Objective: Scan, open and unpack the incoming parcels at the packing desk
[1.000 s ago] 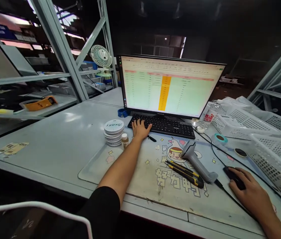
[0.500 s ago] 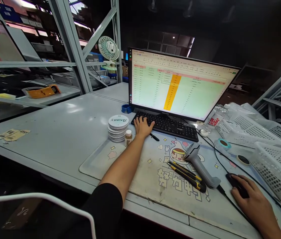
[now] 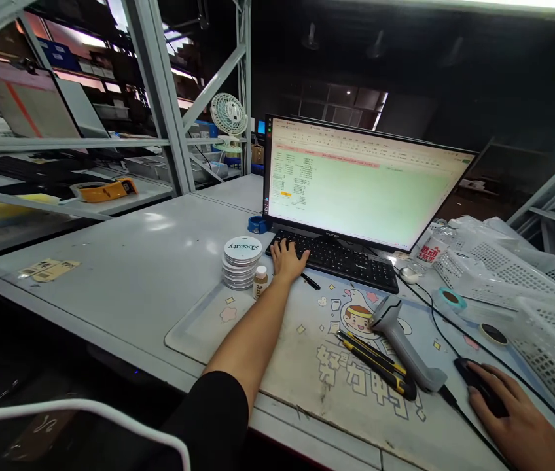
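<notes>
My left hand (image 3: 287,261) rests with fingers spread on the left end of a black keyboard (image 3: 351,261). A black pen (image 3: 310,281) lies just below that hand. Left of the wrist stand a small white-capped bottle (image 3: 260,282) and a stack of round white tins (image 3: 242,261). My right hand (image 3: 518,405) is curved over a black computer mouse (image 3: 481,386) at the lower right. Between the hands, a grey barcode scanner (image 3: 408,343) and yellow-and-black utility knives (image 3: 378,365) lie on a printed desk mat (image 3: 292,360). A spreadsheet fills the monitor (image 3: 356,190).
White perforated baskets (image 3: 552,347) line the right side, with tape rolls (image 3: 451,299) beside them. A blue tape roll (image 3: 257,224) sits left of the monitor. Labels (image 3: 49,269) lie on the left tabletop. A fan (image 3: 229,114) stands beyond the metal rack (image 3: 160,98).
The screen shows a different sheet, without the long orange column. The whole view has shifted, so things sit lower and slightly further right. Both hands keep their places on keyboard and mouse.
</notes>
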A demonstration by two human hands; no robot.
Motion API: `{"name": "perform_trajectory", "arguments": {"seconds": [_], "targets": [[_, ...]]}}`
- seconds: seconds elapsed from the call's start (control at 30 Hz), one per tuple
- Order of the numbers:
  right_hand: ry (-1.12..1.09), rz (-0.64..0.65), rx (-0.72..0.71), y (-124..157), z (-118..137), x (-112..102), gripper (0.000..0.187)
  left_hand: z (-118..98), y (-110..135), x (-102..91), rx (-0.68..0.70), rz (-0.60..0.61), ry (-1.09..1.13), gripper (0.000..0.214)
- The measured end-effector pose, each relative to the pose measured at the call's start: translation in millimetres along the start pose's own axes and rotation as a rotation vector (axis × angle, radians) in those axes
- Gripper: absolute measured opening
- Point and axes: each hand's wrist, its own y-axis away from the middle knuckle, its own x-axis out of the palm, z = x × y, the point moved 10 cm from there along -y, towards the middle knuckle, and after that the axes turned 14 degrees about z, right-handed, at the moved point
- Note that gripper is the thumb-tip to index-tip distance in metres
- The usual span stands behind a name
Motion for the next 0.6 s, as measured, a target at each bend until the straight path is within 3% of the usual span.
{"name": "perform_trajectory", "arguments": {"seconds": [0.6], "targets": [[-0.143,-0.030,-0.060,-6.8,-9.9,8.8,0.058,-1.5,2.6,2.3,0.028,0.006,-0.022,0.072]]}}
